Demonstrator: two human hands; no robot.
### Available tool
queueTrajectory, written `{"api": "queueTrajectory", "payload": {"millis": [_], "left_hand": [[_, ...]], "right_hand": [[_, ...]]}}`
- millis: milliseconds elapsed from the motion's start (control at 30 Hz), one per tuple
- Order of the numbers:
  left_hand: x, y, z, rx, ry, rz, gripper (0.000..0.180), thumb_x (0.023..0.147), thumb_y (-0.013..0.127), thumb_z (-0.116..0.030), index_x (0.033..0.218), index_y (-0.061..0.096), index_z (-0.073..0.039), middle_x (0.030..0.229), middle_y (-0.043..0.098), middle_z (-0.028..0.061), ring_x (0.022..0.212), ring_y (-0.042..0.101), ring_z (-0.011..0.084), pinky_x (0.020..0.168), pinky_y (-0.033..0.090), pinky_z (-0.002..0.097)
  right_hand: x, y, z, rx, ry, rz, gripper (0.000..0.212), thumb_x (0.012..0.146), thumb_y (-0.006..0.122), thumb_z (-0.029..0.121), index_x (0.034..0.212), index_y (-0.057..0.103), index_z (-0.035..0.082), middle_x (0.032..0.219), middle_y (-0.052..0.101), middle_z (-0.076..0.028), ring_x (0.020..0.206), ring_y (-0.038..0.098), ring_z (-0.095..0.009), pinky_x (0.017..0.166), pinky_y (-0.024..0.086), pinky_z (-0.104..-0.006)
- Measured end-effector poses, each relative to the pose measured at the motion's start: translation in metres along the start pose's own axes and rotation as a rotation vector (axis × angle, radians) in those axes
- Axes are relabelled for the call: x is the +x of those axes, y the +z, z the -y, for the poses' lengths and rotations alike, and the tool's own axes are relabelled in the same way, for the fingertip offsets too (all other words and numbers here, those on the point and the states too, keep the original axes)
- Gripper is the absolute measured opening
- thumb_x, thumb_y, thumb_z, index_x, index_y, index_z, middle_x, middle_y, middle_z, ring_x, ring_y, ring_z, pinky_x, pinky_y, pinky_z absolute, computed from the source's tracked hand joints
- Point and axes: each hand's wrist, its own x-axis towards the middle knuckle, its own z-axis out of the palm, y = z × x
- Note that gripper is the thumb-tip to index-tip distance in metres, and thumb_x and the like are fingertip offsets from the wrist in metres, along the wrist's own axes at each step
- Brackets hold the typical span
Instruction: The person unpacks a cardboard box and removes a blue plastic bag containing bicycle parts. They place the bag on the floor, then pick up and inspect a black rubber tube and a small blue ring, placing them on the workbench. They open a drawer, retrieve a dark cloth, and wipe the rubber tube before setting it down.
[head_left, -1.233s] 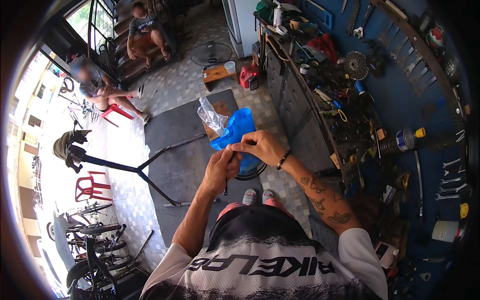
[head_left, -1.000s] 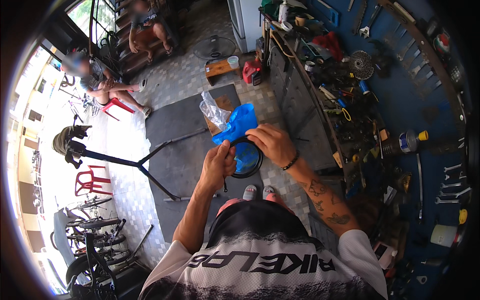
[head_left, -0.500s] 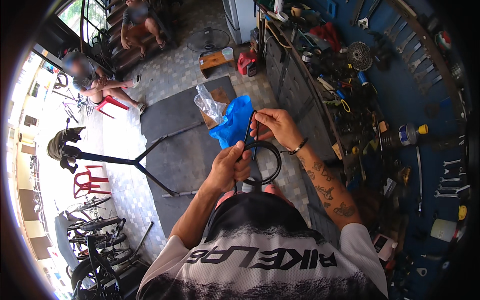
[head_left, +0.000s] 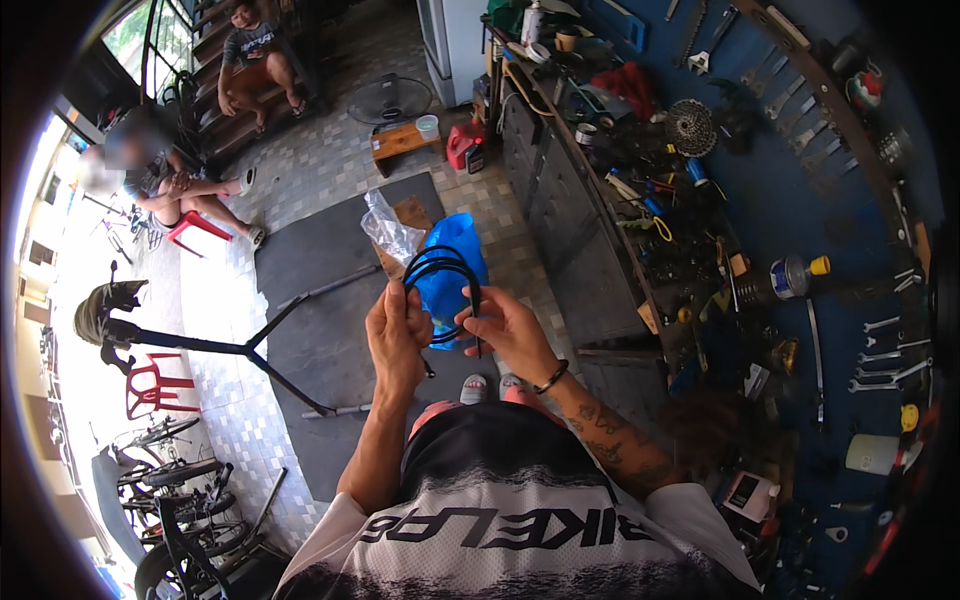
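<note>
A coil of thin black cable housing (head_left: 440, 265) hangs between my two hands, its loops stacked together. My left hand (head_left: 398, 335) is closed round the coil's left side, with a short cable end sticking out below. My right hand (head_left: 508, 333) pinches the loops on the right between thumb and fingers; an end points down beside it. Beyond the coil, a blue plastic bag (head_left: 463, 235) lies on the floor mat, partly covered by the hands and loops. Next to it are a clear plastic bag (head_left: 392, 232) and a piece of brown cardboard (head_left: 412, 211).
A black stand (head_left: 200, 340) reaches across the dark mat (head_left: 330, 220) on the left. At right runs a cluttered workbench (head_left: 640, 200) beneath wall-hung wrenches (head_left: 880, 370). Two people sit at the far left, one on a red stool (head_left: 200, 232). Bicycles (head_left: 185, 480) stand at lower left.
The right hand has come down from the raised cable end to the coil's right side. The loops, now gathered, have risen and shifted left in view with my left hand.
</note>
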Motion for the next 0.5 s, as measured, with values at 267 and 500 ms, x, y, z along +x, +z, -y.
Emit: {"api": "queueTrajectory", "payload": {"millis": [267,500], "left_hand": [[-0.007,-0.014,-0.028,0.028,-0.484,0.181,0.042,0.113,0.045,-0.039,0.094,0.059,-0.004,0.06,0.03,-0.0091,0.047,0.025,0.0044,0.044,0.021,0.0261],[-0.01,-0.004,0.009,-0.728,-0.79,0.461,0.038,0.114,0.041,-0.042,0.096,0.054,-0.011,0.058,0.022,-0.0104,0.045,0.016,0.0054,0.043,0.017,0.0265]], "right_hand": [[0.011,-0.114,0.041,-1.029,-0.726,-0.134,0.025,0.094,0.072,0.006,0.119,0.074,0.006,0.099,0.075,-0.011,0.088,0.076,-0.025,0.073,0.062,-0.0343],[0.004,-0.106,0.03,-0.667,-0.367,-0.219,0.017,0.096,0.074,0.008,0.111,0.074,0.002,0.096,0.074,-0.008,0.085,0.075,-0.019,0.072,0.06,-0.0288]]}}
